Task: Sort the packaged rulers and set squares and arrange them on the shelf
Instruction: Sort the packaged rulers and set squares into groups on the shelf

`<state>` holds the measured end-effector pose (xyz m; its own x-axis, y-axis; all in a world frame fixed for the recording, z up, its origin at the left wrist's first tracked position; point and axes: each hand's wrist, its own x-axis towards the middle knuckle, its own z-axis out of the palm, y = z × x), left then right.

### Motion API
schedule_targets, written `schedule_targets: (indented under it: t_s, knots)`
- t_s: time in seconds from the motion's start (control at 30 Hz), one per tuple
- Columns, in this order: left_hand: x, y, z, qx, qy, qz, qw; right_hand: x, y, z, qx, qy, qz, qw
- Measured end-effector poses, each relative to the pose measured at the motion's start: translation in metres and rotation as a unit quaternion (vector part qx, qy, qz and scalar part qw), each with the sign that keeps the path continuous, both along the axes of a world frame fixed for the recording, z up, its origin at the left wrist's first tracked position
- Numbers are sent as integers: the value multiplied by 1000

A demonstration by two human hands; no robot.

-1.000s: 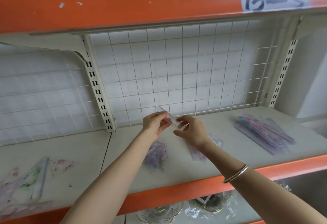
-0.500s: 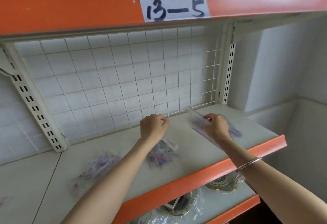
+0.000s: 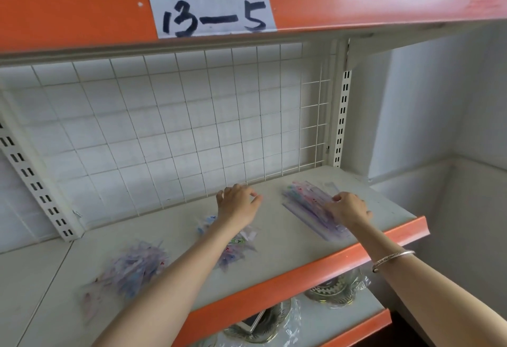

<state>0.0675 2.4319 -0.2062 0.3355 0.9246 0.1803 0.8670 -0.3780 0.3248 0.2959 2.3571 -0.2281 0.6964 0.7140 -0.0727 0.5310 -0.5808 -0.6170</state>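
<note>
Loosely curled and holding nothing, the left hand (image 3: 238, 204) hovers over the back part of the shelf (image 3: 288, 248), close to the white wire grid (image 3: 170, 132) behind it. The right hand (image 3: 349, 209) lies on the near right end of a stack of packaged rulers (image 3: 307, 202), its fingers bent down onto the top packet; whether they pinch that packet or only press on it cannot be told. The stack lies flat on the right part of the shelf, running slantwise from the back toward the orange front edge (image 3: 315, 272), its packets clear with pink, blue and purple print.

Two looser heaps of small clear packets lie farther left on the same shelf. The middle heap (image 3: 241, 239) is partly hidden under the left forearm; the left heap (image 3: 131, 267) sits well apart from the rulers. Their contents are too blurred to name.

A silver bangle (image 3: 392, 260) circles the right wrist. Above, the orange lip of the upper shelf carries a paper label (image 3: 212, 14) with "13-5" written by hand. On the lower shelf, wrapped metal dishes (image 3: 337, 289) show below the orange edge.
</note>
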Motion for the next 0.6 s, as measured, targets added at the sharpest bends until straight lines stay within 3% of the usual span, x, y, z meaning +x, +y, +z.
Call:
schedule_targets:
  t_s: [0.33,0.6]
  knots:
    - [-10,-4,5,1,-3,15,1000,-25,8,11,46,-68,88,993]
    - [-90,-20,6,9,-4,76,997,-109,27,25,46,-119,194,973]
